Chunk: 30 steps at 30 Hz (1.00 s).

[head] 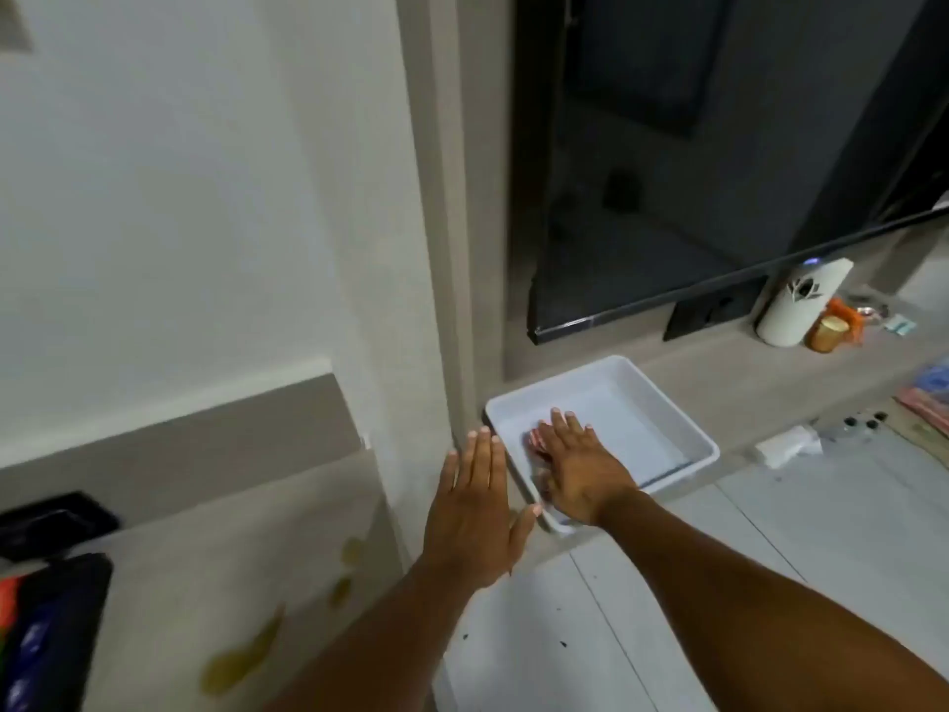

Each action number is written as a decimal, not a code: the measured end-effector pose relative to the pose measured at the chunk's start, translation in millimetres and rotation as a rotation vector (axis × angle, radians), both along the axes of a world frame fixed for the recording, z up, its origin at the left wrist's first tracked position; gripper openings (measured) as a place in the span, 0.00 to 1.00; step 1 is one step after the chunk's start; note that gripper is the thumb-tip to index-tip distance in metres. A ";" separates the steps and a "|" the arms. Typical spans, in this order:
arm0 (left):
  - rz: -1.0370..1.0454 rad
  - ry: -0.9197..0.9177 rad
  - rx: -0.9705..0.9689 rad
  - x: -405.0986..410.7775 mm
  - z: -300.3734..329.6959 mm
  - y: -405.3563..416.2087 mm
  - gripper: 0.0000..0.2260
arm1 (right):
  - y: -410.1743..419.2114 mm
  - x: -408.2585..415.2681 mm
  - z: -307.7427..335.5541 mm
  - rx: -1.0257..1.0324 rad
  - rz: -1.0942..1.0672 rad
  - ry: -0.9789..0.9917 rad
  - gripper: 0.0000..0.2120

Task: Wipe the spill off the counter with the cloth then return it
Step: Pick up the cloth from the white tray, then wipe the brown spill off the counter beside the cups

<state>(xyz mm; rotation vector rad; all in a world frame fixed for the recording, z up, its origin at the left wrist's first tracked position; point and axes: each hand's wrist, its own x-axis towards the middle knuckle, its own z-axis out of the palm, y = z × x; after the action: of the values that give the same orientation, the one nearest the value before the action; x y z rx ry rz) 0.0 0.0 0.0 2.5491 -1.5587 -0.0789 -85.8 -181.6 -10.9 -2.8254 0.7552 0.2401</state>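
Observation:
A white tray (pixel 667 408) sits on a low ledge under a dark screen. My right hand (pixel 577 470) lies flat inside the tray on a pink cloth (pixel 536 438), of which only a small edge shows past the fingers. My left hand (pixel 475 511) hovers flat with fingers spread, just left of the tray's near corner, holding nothing. Yellowish spill patches (pixel 241 660) streak the beige counter at the lower left, with smaller blots (pixel 353 549) further up.
A dark screen (pixel 719 197) stands above the ledge. A white cylinder (pixel 798 305), an orange item (pixel 837 326) and small clutter sit at the right. Black objects (pixel 51 624) lie on the counter's left edge. Pale floor tiles (pixel 719 583) lie below.

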 end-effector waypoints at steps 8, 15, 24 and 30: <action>0.030 0.014 0.086 1.3 -47.7 -32.0 0.40 | -16.4 28.3 -50.8 0.116 -0.102 0.034 0.30; 0.071 0.057 0.089 8.4 -59.1 -44.5 0.40 | -24.2 43.4 -65.6 0.174 -0.208 0.058 0.41; 0.049 0.040 0.004 11.6 -26.1 4.5 0.36 | 27.9 25.1 -5.7 0.134 -0.327 -0.214 0.38; 0.076 0.025 -0.005 -18.6 -12.2 114.6 0.33 | 189.3 -17.2 -6.2 0.211 -0.153 -0.428 0.40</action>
<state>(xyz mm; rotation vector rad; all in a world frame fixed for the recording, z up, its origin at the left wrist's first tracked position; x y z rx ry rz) -18.6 114.6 -12.2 2.5904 -1.4494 -0.0976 -103.0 7.7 -17.1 -2.4774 0.7861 -0.2847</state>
